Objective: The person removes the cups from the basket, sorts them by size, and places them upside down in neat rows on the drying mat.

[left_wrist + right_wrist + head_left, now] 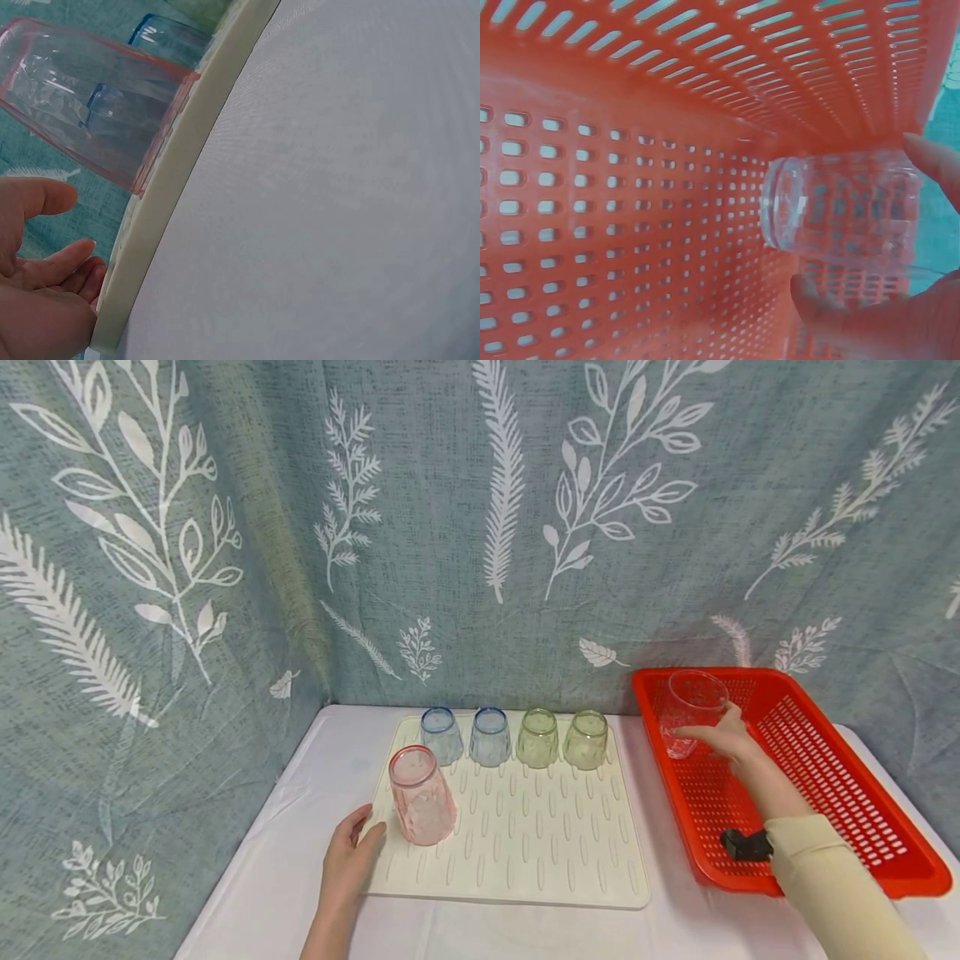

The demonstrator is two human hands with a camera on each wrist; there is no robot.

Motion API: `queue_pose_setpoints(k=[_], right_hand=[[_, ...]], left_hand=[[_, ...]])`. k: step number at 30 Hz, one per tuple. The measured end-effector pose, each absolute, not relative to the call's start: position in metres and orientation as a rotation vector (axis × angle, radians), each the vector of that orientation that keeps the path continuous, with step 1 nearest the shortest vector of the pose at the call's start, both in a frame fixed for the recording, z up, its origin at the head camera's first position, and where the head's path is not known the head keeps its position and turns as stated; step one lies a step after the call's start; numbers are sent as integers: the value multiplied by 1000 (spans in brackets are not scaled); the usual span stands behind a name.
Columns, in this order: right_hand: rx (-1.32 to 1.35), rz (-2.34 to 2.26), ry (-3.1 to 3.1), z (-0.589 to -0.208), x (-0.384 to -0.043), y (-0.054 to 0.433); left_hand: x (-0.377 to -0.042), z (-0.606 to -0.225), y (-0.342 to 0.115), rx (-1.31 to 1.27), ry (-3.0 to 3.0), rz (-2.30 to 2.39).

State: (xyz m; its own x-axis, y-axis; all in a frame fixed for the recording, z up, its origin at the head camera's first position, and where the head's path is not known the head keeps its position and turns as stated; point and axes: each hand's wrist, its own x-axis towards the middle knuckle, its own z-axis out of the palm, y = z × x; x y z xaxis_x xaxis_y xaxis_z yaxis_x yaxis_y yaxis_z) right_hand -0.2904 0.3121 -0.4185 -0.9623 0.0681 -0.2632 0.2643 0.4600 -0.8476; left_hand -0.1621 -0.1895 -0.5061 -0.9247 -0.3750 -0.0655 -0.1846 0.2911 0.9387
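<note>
A clear cup (pixel 688 708) sits tilted in the back left corner of the red basket (pixel 825 777), mouth up. My right hand (pixel 711 728) grips it from the side, thumb (pixel 826 304) below and a finger (pixel 936 159) over the top of the clear cup (pixel 840 211). A pink cup (pixel 422 795) stands upside down at the front left of the cream mat (pixel 540 852). My left hand (pixel 369 823) rests at the mat's left edge just beside that cup, fingers relaxed and holding nothing. In the left wrist view the pink cup (pixel 90 120) is apart from my fingers (pixel 75 251).
Two blue cups (pixel 442 735) (pixel 490 737) and two green cups (pixel 538 737) (pixel 586 739) stand upside down along the mat's back row. A white cloth (pixel 270 877) covers the table. Leaf-patterned curtains (pixel 480 527) close off the back and left.
</note>
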Motion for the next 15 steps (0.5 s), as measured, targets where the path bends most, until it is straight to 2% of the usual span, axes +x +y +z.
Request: queue_pose_setpoints(k=[15], right_hand=[[247, -1654, 2411, -425, -290, 310]], left_hand=[[-161, -505, -190, 526, -2391, -1688]])
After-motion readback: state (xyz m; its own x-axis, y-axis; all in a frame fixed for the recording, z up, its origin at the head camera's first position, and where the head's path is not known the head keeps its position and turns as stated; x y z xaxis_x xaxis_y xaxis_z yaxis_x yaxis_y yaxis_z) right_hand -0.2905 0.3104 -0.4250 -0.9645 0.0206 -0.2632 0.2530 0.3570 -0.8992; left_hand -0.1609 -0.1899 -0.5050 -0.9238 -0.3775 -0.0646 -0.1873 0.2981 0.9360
